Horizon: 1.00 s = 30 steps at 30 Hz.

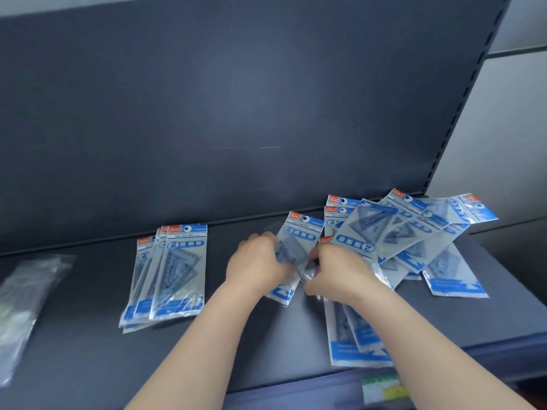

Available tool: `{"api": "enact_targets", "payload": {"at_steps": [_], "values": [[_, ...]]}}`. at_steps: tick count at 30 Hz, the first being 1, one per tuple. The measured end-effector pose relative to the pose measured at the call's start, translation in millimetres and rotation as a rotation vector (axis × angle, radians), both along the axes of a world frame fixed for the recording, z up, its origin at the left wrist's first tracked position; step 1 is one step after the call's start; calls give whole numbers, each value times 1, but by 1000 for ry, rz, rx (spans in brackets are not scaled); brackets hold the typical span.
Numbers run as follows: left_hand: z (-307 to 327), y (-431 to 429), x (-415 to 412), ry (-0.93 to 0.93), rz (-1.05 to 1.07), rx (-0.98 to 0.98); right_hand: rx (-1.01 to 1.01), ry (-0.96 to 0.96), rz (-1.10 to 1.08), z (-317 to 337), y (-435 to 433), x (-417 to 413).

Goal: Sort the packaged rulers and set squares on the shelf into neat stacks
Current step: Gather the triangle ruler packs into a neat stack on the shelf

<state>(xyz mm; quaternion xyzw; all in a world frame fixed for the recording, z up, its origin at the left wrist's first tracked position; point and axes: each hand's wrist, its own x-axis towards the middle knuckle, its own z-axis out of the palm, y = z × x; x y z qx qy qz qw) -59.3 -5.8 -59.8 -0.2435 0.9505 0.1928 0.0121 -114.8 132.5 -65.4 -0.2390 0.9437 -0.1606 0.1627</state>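
Observation:
A dark shelf (88,335) carries blue-and-clear packets of set squares. A fairly tidy stack (171,273) lies left of centre. My left hand (257,261) grips one upright packet (299,241) by its left edge. My right hand (337,270) holds a fanned bunch of several packets (393,229) lifted off the shelf, spreading up and to the right. More packets lie loose under and behind that bunch, including a pair (355,341) near the front edge and one (453,276) at the right.
A clear plastic bundle (26,306), blurred, lies at the far left of the shelf. The dark back panel (236,99) rises behind. A slotted upright (464,93) marks the right end. A price label (381,390) sits on the front edge.

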Motion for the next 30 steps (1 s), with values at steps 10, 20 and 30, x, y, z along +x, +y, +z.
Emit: {"api": "enact_targets", "payload": {"at_steps": [10, 20, 30], "values": [[-4, -3, 12, 106, 82, 123, -24, 46, 83, 8, 3, -5], [-4, -10, 26, 187, 159, 110, -39, 17, 96, 12, -8, -4], [13, -47, 64, 495, 329, 401, -270, 3, 263, 19, -76, 33]]}}
